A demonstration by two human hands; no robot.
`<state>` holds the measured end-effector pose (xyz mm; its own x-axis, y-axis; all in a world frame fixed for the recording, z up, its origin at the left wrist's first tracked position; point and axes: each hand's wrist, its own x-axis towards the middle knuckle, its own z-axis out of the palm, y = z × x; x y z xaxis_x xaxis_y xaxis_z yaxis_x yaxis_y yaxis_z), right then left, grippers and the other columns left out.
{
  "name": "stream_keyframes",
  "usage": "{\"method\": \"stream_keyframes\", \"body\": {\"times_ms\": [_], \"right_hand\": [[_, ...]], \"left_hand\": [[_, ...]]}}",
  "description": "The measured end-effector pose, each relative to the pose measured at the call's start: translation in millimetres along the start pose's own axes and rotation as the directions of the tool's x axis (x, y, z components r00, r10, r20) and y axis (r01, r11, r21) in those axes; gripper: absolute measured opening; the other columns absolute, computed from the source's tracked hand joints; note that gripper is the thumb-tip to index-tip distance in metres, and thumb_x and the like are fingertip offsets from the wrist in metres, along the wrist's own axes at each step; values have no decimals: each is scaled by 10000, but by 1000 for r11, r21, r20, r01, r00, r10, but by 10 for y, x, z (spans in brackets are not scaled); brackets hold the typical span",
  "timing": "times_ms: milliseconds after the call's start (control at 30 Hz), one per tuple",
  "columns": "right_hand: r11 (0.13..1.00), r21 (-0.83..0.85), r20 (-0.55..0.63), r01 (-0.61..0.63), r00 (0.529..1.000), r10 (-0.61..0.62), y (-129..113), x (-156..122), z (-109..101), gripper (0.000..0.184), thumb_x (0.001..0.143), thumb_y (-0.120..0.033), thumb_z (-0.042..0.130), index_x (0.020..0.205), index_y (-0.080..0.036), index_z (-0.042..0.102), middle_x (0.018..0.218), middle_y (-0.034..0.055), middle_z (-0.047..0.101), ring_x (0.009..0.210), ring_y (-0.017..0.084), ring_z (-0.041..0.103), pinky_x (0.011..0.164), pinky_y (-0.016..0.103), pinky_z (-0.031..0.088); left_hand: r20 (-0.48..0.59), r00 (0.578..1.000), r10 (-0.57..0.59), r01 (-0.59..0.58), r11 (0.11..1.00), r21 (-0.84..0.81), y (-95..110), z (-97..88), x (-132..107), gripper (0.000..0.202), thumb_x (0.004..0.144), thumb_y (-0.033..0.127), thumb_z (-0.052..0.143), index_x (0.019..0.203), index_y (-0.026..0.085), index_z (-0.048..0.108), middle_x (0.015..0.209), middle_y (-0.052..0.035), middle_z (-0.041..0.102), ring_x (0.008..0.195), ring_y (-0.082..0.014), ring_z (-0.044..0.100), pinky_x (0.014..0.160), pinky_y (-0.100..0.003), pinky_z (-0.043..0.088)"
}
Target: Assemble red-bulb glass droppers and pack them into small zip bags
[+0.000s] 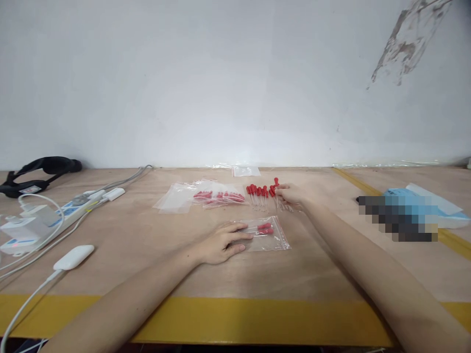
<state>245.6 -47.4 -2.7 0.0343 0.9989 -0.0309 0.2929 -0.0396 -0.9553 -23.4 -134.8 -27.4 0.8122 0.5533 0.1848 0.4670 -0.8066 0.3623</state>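
Observation:
My left hand (224, 242) lies with fingers spread on a clear zip bag (275, 241). Inside that bag are droppers with red rubber bulbs (265, 226), their bulb ends toward the zip side at the right. Farther back, my right hand (290, 193) reaches to a row of loose red-bulbed droppers (259, 191) with clear thin stems. Its thumb and fingers are pinched at a dropper (276, 182) at the row's right end, whose stem is partly hidden by the hand. More clear stems show under the right hand.
Several bags, some with red-bulbed droppers (219, 196), lie left of the row; one small bag (246, 171) is by the wall. At left are a power strip (69, 215), cables, a white case (74, 257) and a black strap (47, 164). A blue mask (408, 201) lies right.

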Motion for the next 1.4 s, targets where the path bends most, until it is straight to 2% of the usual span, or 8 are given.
{"method": "stream_keyframes", "body": {"times_ms": [233,433,567,733,833,933,1167,1400], "right_hand": [[969,237,-26,69,998,-65,199,-523,-275,146,711,-271,567,778,-168,489,607,-29,487,470,59,445,430,180,387],[949,258,-227,179,966,-121,436,-803,-176,648,609,-336,686,1097,-215,278,655,-40,569,476,102,523,428,219,446],[914,365,-184,179,976,-117,492,-863,-47,511,672,-387,637,1031,-229,310,668,-37,574,534,111,567,492,236,485],[854,520,10,-7,1000,2,480,-930,30,269,760,-392,542,920,-206,431,668,-2,581,589,129,604,582,276,511],[881,471,93,-35,996,-10,486,-964,15,247,718,-369,596,860,-174,544,706,20,597,656,124,602,675,278,503],[960,278,129,12,990,-50,517,-970,-18,327,658,-383,649,898,-166,604,685,3,603,586,96,550,603,250,470],[959,-117,145,259,960,-241,550,-877,-40,272,576,-349,698,750,-160,608,527,-55,490,486,74,426,461,201,334],[979,27,325,204,924,-202,455,-912,36,275,592,-340,677,776,-155,592,578,-38,525,524,80,473,507,213,370]], "left_hand": [[1,1000,-6,6,1000,14,34,-15,5,357,876,368,385,1212,290,478,1363,-33,356,1241,-204,332,1026,-400,257],[5,1000,-12,12,999,42,28,-17,2,366,879,373,375,1224,291,463,1362,-36,356,1241,-202,330,1027,-395,256],[7,1000,-26,25,999,44,15,-6,2,378,879,383,370,1237,288,450,1364,-37,353,1242,-210,328,1029,-402,252],[2,1000,-30,30,999,32,9,6,5,391,880,388,366,1250,279,434,1370,-46,344,1247,-212,319,1032,-406,244],[-1,999,-34,34,999,23,14,7,5,391,881,388,366,1249,278,435,1369,-47,344,1249,-212,317,1034,-404,241],[-5,999,-42,42,999,16,20,8,4,391,879,389,370,1248,280,436,1368,-44,345,1247,-212,320,1033,-399,245],[-21,999,-41,42,999,9,-3,20,-4,394,875,383,382,1252,280,428,1365,-45,349,1237,-215,334,1026,-402,261],[-27,999,-28,28,1000,1,8,16,3,392,873,356,394,1254,272,424,1360,-49,356,1229,-208,345,1019,-399,278]]}}
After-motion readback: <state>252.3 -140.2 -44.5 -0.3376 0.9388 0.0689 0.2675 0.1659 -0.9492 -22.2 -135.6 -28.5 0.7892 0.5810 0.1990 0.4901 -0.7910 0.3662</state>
